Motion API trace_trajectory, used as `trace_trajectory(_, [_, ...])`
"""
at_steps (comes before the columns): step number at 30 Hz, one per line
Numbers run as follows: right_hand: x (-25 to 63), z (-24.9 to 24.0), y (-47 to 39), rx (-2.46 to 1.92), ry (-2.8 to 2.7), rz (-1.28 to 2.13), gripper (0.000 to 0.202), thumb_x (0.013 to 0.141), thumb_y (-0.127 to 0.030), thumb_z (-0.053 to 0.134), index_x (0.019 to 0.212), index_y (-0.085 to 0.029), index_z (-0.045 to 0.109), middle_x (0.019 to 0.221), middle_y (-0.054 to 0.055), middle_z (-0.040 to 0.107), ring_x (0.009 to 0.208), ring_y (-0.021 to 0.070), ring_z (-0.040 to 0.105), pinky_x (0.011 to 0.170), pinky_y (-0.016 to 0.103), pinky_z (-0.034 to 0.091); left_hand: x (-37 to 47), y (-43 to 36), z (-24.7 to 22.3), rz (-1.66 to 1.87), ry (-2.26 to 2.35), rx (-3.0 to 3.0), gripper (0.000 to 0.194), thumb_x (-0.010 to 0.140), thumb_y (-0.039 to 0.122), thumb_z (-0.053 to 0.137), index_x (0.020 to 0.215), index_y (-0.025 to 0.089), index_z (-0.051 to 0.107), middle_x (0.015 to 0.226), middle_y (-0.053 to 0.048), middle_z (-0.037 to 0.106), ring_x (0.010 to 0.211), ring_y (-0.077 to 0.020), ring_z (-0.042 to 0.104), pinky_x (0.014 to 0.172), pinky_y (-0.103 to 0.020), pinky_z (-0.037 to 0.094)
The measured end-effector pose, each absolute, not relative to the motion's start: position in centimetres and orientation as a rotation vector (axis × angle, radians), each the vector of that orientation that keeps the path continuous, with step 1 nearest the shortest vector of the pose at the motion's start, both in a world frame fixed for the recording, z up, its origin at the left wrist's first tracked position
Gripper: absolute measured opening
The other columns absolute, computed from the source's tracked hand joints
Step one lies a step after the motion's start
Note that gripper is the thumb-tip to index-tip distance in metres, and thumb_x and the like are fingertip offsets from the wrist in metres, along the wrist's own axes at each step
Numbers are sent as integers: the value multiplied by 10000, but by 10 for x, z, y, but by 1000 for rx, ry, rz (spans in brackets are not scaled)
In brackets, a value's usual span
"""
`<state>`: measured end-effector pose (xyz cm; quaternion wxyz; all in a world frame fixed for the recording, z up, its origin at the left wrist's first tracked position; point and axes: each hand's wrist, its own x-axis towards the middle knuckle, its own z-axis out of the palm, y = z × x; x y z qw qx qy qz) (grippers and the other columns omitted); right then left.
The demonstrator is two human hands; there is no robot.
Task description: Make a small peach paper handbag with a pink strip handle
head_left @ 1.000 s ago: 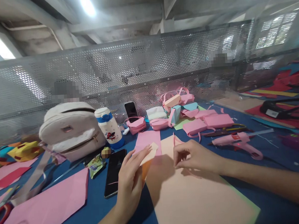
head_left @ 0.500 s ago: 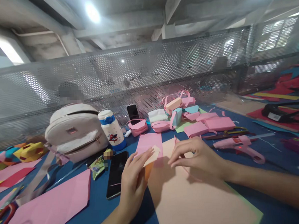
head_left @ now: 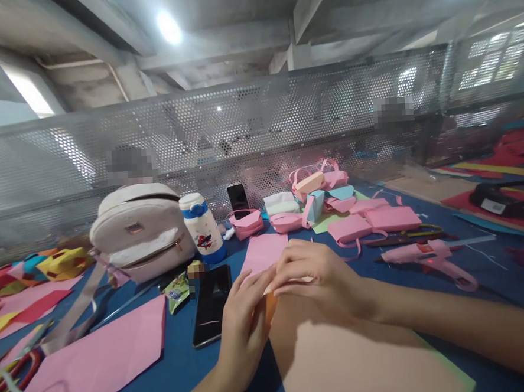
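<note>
My left hand (head_left: pixel 247 315) is closed on a small folded paper piece, whose orange side (head_left: pixel 270 309) shows below the fingers. My right hand (head_left: pixel 309 279) meets it from the right, its fingers pinched on the cream edge of the same piece (head_left: pixel 305 280). Both hands are over the top of a large peach sheet (head_left: pixel 360 355). A pink sheet (head_left: pixel 263 250) lies just beyond the fingers. The hands cover most of the folded piece.
A black phone (head_left: pixel 212 305), a snack packet (head_left: pixel 177 292), a bottle (head_left: pixel 203 229) and a backpack (head_left: pixel 140 233) stand or lie to the left. Pink paper bags (head_left: pixel 348 228) are behind, a pink glue gun (head_left: pixel 429 257) right, and scissors (head_left: pixel 27 376) far left.
My right hand has moved left to meet my left hand and now grips the folded piece too. The whole view has shifted slightly.
</note>
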<state>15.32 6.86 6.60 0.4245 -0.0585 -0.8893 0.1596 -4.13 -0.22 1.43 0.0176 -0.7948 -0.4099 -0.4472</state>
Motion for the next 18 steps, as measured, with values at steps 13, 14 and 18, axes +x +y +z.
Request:
trace_trajectory(13, [152, 68, 64, -271, -2236, 498, 64, 916, -119, 661, 861, -142, 685, 852, 41, 662, 816, 164, 576, 718, 268, 433, -36, -4, 25, -1189, -1221, -2514, 523, 963, 47, 361, 1421, 276, 462, 1306, -64, 651, 1161, -181, 610, 1083, -410, 314])
trace_trajectory(14, [152, 70, 63, -304, -2223, 576, 65, 903, -109, 675, 849, -144, 682, 843, 28, 650, 796, 153, 566, 706, 258, 429, -36, -4, 26, -1187, -1210, -2512, 521, 962, 49, 360, 1421, 274, 462, 1303, -64, 652, 1159, -183, 611, 1086, -412, 309])
trace_trajectory(18, [150, 72, 63, -428, -2111, 900, 93, 879, -119, 706, 797, -158, 684, 806, -15, 618, 712, 117, 516, 664, 234, 406, -38, -3, 26, -1208, -1203, -2500, 521, 959, 57, 360, 1420, 275, 465, 1313, -59, 645, 1158, -183, 610, 1111, -418, 289])
